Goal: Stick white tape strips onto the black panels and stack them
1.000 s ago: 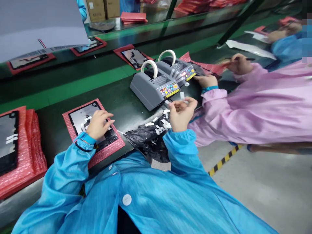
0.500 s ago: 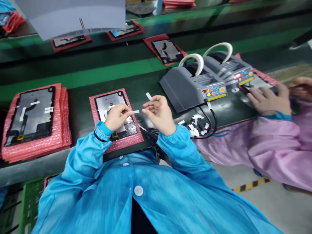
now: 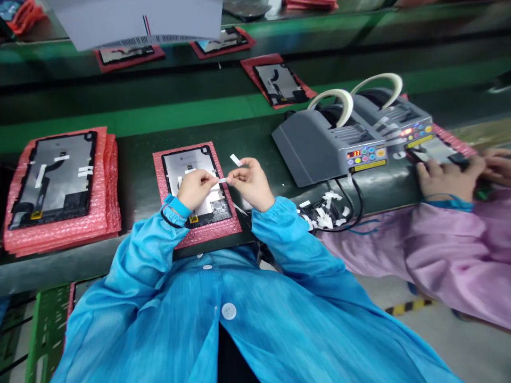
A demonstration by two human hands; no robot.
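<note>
Between my two hands a short strip of white tape point(image 3: 222, 181) is stretched, pinched at its left end by my left hand point(image 3: 195, 189) and at its right end by my right hand point(image 3: 253, 183). A second white tape piece point(image 3: 235, 159) sticks up from a finger of my right hand. Below lies a tablet screen panel point(image 3: 219, 210), back side up, with a black frame, silver sheet and white strips on it. It rests on a pink bubble-wrap pouch point(image 3: 159, 169). My left hand hides part of the panel.
Two grey tape dispensers point(image 3: 311, 154) stand to the right, tape scraps point(image 3: 327, 207) and cables before them. A co-worker's hand point(image 3: 449, 181) is at far right. Another panel point(image 3: 72, 175) tops stacked pink pouches point(image 3: 109, 197) at left. More panels point(image 3: 279, 82) lie behind.
My right hand has moved left to meet my left hand, and its fingers have closed on the free end of the tape strip. The whole view has shifted slightly.
</note>
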